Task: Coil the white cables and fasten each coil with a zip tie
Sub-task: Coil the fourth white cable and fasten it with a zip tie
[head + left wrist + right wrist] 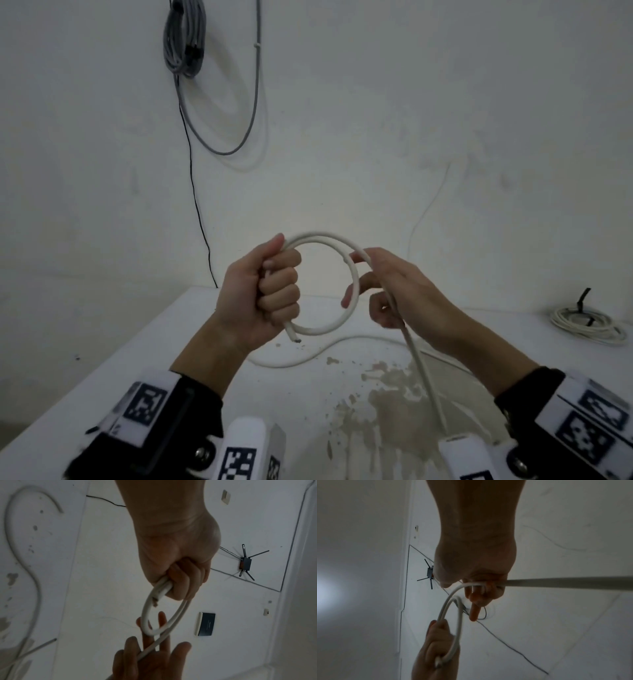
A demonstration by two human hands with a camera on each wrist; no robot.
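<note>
My left hand (274, 291) is closed in a fist above the table and grips a white cable (342, 248) where its single round loop overlaps. The frayed cut end (295, 339) sticks out below the fist. My right hand (387, 294) holds the same cable on the loop's right side; some fingers curl round it and others reach through the loop. From there the cable runs down toward me. The left wrist view shows the left hand (180, 580) gripping the loop (145, 616). In the right wrist view, the right hand (481, 588) holds the cable (556, 583).
Slack cable (291, 363) lies on the white table (171, 342), which is stained (380, 394) near me. A finished white coil (589, 323) with a black zip tie sits at the table's far right. A grey cable bundle (185, 37) hangs on the wall.
</note>
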